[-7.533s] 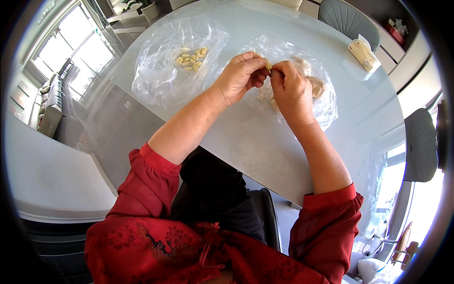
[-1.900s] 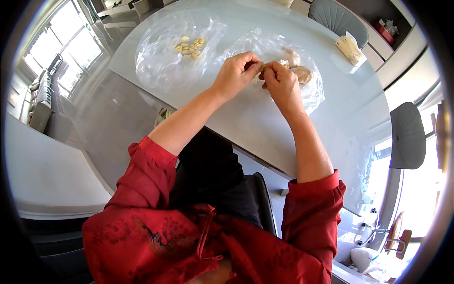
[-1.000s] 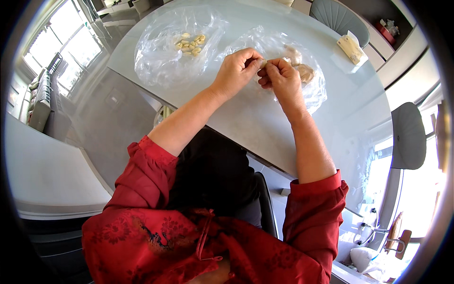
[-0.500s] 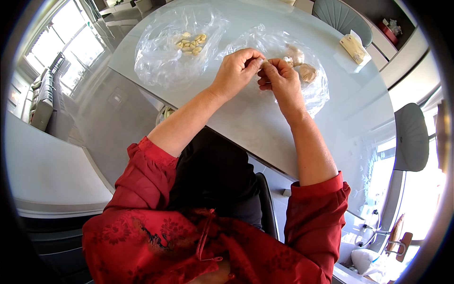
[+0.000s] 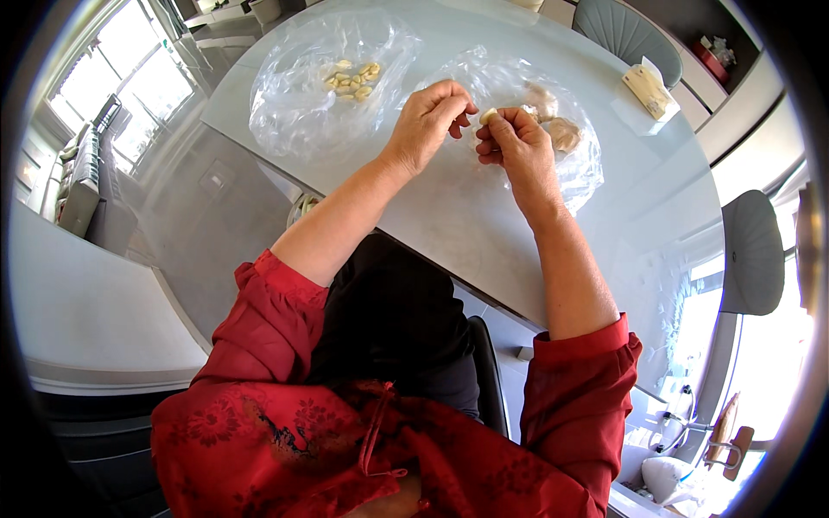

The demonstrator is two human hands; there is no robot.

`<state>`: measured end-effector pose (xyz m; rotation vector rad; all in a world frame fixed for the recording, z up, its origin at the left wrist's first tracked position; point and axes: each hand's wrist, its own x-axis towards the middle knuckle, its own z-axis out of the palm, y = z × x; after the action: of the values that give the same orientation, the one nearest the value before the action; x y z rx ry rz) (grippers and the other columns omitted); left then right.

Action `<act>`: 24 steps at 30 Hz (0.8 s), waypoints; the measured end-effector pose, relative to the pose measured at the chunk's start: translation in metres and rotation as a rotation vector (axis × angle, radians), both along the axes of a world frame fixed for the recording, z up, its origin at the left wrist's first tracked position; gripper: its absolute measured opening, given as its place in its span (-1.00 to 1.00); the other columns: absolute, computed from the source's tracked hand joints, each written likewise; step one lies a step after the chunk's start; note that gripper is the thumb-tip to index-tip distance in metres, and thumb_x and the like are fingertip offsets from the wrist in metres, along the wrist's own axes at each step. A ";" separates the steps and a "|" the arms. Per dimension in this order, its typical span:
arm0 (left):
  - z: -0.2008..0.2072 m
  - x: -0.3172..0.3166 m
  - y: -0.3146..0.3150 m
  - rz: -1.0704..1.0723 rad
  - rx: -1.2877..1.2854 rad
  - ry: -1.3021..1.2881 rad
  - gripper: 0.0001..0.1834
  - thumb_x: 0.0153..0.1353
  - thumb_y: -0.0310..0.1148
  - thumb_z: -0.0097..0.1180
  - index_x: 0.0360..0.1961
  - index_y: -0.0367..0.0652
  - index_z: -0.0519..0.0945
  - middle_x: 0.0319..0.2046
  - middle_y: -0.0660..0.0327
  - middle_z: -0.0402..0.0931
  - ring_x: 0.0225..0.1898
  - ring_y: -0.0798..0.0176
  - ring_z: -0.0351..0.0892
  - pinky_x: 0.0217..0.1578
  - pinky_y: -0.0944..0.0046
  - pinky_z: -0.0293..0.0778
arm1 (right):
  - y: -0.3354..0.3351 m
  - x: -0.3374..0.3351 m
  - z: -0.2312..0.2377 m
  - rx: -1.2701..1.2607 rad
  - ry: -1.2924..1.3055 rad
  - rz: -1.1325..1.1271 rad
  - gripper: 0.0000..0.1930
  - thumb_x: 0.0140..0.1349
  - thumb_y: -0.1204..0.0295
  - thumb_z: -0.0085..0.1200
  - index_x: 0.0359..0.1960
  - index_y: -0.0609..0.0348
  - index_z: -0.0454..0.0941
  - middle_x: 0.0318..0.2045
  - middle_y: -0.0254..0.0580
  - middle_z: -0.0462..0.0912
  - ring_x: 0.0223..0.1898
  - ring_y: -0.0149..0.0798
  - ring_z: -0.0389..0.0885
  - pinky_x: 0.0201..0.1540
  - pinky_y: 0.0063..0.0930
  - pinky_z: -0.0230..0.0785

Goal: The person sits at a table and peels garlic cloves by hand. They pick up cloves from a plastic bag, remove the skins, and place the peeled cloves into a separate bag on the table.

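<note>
My right hand (image 5: 511, 143) pinches a pale garlic clove (image 5: 489, 115) above a clear plastic bag (image 5: 580, 164) on the grey table (image 5: 484, 224). That bag holds garlic heads and skins (image 5: 557, 129). My left hand (image 5: 427, 121) hovers just left of the clove, its fingertips curled and a small gap away from it; whether a bit of skin sits between them is too small to tell. Farther left lies a second clear bag (image 5: 298, 112) with several peeled cloves (image 5: 350, 79) heaped on it.
A yellowish packet (image 5: 648, 89) lies at the table's far right edge. Grey chairs stand at the far side (image 5: 626, 34) and at the right (image 5: 753, 255). A window and sofa (image 5: 82, 177) are to the left, and a white counter (image 5: 86, 311) is at the lower left.
My hands were joined on the clove; now the left hand has drawn slightly away to the left, leaving the clove in the right hand's fingertips. The view has shifted a little.
</note>
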<state>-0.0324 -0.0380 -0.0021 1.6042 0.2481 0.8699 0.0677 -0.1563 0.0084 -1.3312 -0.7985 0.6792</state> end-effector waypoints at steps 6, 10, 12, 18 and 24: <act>-0.003 0.001 -0.002 0.113 0.102 0.065 -0.72 0.28 -0.24 -0.03 -0.41 -0.25 0.49 -0.44 0.26 0.50 -0.41 0.43 0.44 -0.39 0.39 0.43 | 0.001 -0.001 0.000 0.015 -0.023 -0.021 -0.78 0.27 0.38 -0.01 -0.26 0.34 0.47 -0.43 -0.22 0.56 -0.45 -0.44 0.54 -0.37 -0.55 0.46; -0.003 0.001 -0.003 -0.056 0.052 0.018 -0.84 0.26 -0.34 0.02 -0.34 -0.24 0.50 -0.41 0.28 0.52 -0.40 0.45 0.45 -0.36 0.41 0.43 | 0.003 0.000 -0.004 0.022 -0.085 -0.048 -0.81 0.27 0.40 -0.01 -0.27 0.33 0.48 -0.44 -0.23 0.58 -0.46 -0.44 0.55 -0.37 -0.56 0.46; -0.004 0.002 -0.003 -0.053 0.124 0.049 -0.87 0.26 -0.37 0.04 -0.28 -0.21 0.50 -0.41 0.33 0.50 -0.42 0.48 0.42 -0.39 0.46 0.39 | 0.003 0.001 -0.005 0.020 -0.128 -0.060 -0.82 0.27 0.40 -0.01 -0.28 0.32 0.49 -0.44 -0.25 0.59 -0.46 -0.45 0.56 -0.37 -0.57 0.45; -0.004 0.002 -0.007 0.038 0.285 0.059 -0.91 0.23 -0.43 0.06 -0.27 -0.21 0.50 -0.41 0.33 0.51 -0.45 0.49 0.43 -0.42 0.46 0.40 | 0.001 0.000 -0.003 -0.008 -0.221 -0.079 -0.84 0.23 0.43 -0.02 -0.32 0.30 0.53 -0.45 -0.26 0.62 -0.46 -0.45 0.58 -0.38 -0.59 0.44; -0.008 0.001 -0.009 0.198 0.605 0.032 -0.91 0.18 -0.50 0.08 -0.28 -0.22 0.49 -0.42 0.24 0.55 -0.40 0.43 0.52 -0.38 0.41 0.45 | 0.000 0.001 -0.006 -0.023 -0.432 -0.160 -0.83 0.17 0.44 -0.03 -0.41 0.30 0.55 -0.56 -0.21 0.61 -0.53 -0.40 0.60 -0.42 -0.53 0.45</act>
<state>-0.0310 -0.0466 -0.0101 2.1813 0.1761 1.1429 0.0685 -0.1566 0.0026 -1.5697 -1.0149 0.2748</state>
